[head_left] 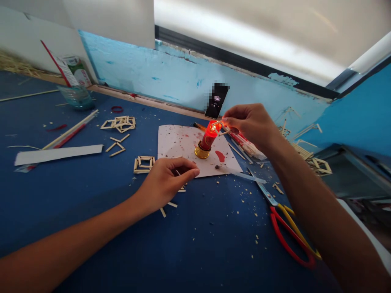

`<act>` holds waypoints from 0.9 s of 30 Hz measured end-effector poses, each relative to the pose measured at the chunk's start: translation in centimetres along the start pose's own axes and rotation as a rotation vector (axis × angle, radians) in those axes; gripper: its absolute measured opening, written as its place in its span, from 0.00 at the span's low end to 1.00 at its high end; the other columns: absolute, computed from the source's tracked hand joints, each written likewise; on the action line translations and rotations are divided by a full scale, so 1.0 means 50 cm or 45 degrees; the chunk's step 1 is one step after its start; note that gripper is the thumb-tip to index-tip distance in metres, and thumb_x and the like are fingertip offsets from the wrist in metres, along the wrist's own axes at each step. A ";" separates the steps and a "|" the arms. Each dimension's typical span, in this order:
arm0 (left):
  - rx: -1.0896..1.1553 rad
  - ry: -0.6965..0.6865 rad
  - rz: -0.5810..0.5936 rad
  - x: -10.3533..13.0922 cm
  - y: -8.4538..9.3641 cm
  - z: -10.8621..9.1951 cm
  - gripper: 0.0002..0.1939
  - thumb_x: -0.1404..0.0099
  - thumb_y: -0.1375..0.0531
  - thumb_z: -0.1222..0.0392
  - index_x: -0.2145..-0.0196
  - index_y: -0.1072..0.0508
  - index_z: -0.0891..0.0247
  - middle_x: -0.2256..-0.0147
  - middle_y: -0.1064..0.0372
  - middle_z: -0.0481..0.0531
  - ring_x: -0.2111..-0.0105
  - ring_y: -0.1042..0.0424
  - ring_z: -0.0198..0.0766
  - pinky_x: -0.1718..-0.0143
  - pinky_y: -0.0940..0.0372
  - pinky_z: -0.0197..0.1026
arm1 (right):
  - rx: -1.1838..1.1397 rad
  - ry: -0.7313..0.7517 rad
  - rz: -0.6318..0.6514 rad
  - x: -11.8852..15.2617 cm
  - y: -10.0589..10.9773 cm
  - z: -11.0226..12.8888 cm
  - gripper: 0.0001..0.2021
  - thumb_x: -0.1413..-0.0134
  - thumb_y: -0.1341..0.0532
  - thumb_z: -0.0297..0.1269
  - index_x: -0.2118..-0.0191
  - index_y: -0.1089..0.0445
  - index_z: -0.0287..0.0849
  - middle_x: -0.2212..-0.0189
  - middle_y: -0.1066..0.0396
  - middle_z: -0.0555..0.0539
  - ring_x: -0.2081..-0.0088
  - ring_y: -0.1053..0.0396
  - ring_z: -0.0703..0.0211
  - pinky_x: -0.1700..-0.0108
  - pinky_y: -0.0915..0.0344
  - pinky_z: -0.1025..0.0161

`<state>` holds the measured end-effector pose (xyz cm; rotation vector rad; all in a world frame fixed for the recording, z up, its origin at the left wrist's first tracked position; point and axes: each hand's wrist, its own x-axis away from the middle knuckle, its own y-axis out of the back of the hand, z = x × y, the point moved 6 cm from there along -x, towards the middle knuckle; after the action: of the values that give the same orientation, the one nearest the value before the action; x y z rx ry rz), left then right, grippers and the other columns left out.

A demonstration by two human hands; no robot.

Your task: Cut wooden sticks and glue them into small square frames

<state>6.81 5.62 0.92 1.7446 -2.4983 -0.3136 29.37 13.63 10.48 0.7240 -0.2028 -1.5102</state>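
Observation:
A lit red candle (208, 137) stands in a gold holder (202, 152) on a stained sheet of white card (171, 140). My right hand (247, 124) pinches a small joined piece of thin wooden sticks (224, 133), one end at the flame. In front of the card, my left hand (169, 179) has its thumb and forefinger nearly together; what they hold, if anything, is hidden. Loose sticks (169, 207) lie partly under this hand. Beside it rests a square stick frame (144, 164), with an X-shaped stick piece (117, 145) farther left.
Scissors (290, 228) with red and yellow handles lie at right, near a plastic strip (244, 176). More stick frames (119, 123) sit at back left. A paper strip (58, 154) lies at left, and a phone (217, 100) leans on the wall. Crumbs dot the blue table (214, 252).

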 end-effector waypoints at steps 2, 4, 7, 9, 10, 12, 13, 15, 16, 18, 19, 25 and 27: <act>-0.019 0.010 0.012 0.001 -0.002 -0.003 0.10 0.34 0.31 0.52 0.66 0.15 0.61 0.70 0.20 0.52 0.72 0.27 0.39 0.75 0.38 0.36 | 0.021 0.008 0.017 -0.001 -0.003 -0.002 0.03 0.45 0.31 0.29 0.70 0.19 0.41 0.80 0.29 0.50 0.77 0.37 0.63 0.74 0.44 0.59; -0.033 0.013 0.018 0.002 -0.002 -0.006 0.10 0.35 0.31 0.52 0.67 0.15 0.61 0.70 0.20 0.53 0.72 0.27 0.39 0.75 0.38 0.36 | 0.017 -0.010 0.016 0.000 -0.004 -0.001 0.04 0.45 0.31 0.28 0.70 0.20 0.42 0.80 0.29 0.50 0.78 0.36 0.63 0.74 0.43 0.58; -0.031 0.005 0.026 0.004 -0.003 -0.010 0.09 0.35 0.30 0.52 0.68 0.15 0.60 0.70 0.20 0.52 0.71 0.28 0.39 0.74 0.38 0.36 | -0.127 -0.053 -0.003 0.013 0.001 0.014 0.05 0.46 0.29 0.27 0.72 0.20 0.43 0.80 0.30 0.51 0.78 0.37 0.63 0.74 0.42 0.59; -0.004 0.002 0.023 0.005 -0.003 -0.010 0.09 0.35 0.30 0.53 0.68 0.14 0.60 0.70 0.20 0.52 0.72 0.29 0.38 0.74 0.37 0.37 | -0.279 -0.069 0.001 0.035 0.009 0.030 0.05 0.48 0.27 0.28 0.71 0.20 0.44 0.78 0.29 0.51 0.77 0.38 0.64 0.74 0.42 0.60; 0.020 0.004 0.016 0.005 -0.002 -0.008 0.09 0.36 0.29 0.52 0.68 0.14 0.59 0.70 0.20 0.52 0.72 0.29 0.38 0.74 0.37 0.37 | -0.334 -0.078 0.019 0.050 0.013 0.037 0.05 0.48 0.26 0.28 0.70 0.19 0.44 0.77 0.28 0.51 0.77 0.38 0.64 0.74 0.42 0.60; 0.093 0.014 -0.003 0.005 -0.001 -0.004 0.08 0.36 0.29 0.52 0.67 0.13 0.59 0.71 0.21 0.51 0.72 0.29 0.37 0.73 0.36 0.37 | -0.378 -0.097 0.066 0.086 0.019 0.047 0.04 0.48 0.25 0.30 0.68 0.19 0.45 0.75 0.28 0.51 0.76 0.38 0.65 0.75 0.41 0.61; 0.140 0.023 -0.015 0.004 0.000 -0.001 0.09 0.37 0.28 0.52 0.66 0.13 0.58 0.72 0.21 0.51 0.73 0.29 0.37 0.72 0.34 0.37 | -0.384 -0.101 0.078 0.105 0.022 0.048 0.05 0.48 0.24 0.32 0.66 0.19 0.46 0.74 0.28 0.52 0.76 0.38 0.65 0.75 0.41 0.62; 0.245 0.042 -0.041 0.001 0.002 0.004 0.09 0.38 0.28 0.50 0.65 0.12 0.58 0.72 0.21 0.50 0.74 0.30 0.36 0.72 0.33 0.37 | -0.402 -0.107 0.047 0.143 0.028 0.041 0.07 0.48 0.23 0.35 0.65 0.20 0.48 0.73 0.28 0.53 0.76 0.38 0.65 0.76 0.42 0.63; 0.298 0.054 -0.052 -0.001 0.002 0.007 0.09 0.38 0.27 0.50 0.66 0.12 0.58 0.73 0.22 0.50 0.75 0.30 0.35 0.73 0.33 0.37 | -0.405 -0.123 0.027 0.161 0.029 0.033 0.09 0.48 0.22 0.36 0.65 0.21 0.48 0.74 0.28 0.54 0.76 0.38 0.65 0.76 0.42 0.63; 0.389 0.078 -0.075 -0.002 0.003 0.010 0.09 0.40 0.26 0.51 0.67 0.12 0.58 0.74 0.24 0.49 0.76 0.33 0.33 0.75 0.36 0.36 | -0.404 -0.170 0.031 0.192 0.021 0.011 0.10 0.48 0.22 0.37 0.65 0.23 0.48 0.75 0.27 0.54 0.76 0.37 0.65 0.76 0.41 0.64; 0.426 0.090 -0.081 -0.003 0.003 0.011 0.09 0.41 0.25 0.51 0.67 0.12 0.58 0.75 0.25 0.48 0.77 0.34 0.32 0.75 0.38 0.35 | -0.414 -0.195 0.050 0.205 0.015 -0.001 0.11 0.48 0.22 0.38 0.65 0.23 0.47 0.75 0.27 0.54 0.76 0.36 0.65 0.76 0.40 0.65; 0.560 0.122 -0.038 0.003 0.001 0.005 0.09 0.40 0.25 0.51 0.67 0.12 0.57 0.79 0.35 0.44 0.78 0.42 0.30 0.77 0.43 0.32 | -0.684 -0.334 0.110 0.252 -0.025 -0.066 0.18 0.50 0.20 0.36 0.61 0.28 0.48 0.72 0.22 0.54 0.75 0.31 0.65 0.74 0.35 0.67; 0.574 0.120 0.028 0.008 -0.005 0.000 0.07 0.39 0.25 0.51 0.69 0.13 0.56 0.77 0.33 0.44 0.78 0.40 0.30 0.76 0.40 0.33 | -0.758 -0.372 0.130 0.260 -0.038 -0.074 0.17 0.52 0.19 0.37 0.63 0.27 0.47 0.72 0.23 0.54 0.75 0.32 0.66 0.73 0.34 0.66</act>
<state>6.91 5.15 0.87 1.8126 -2.6635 0.3549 30.98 2.65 2.52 0.0177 -0.0020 -1.4692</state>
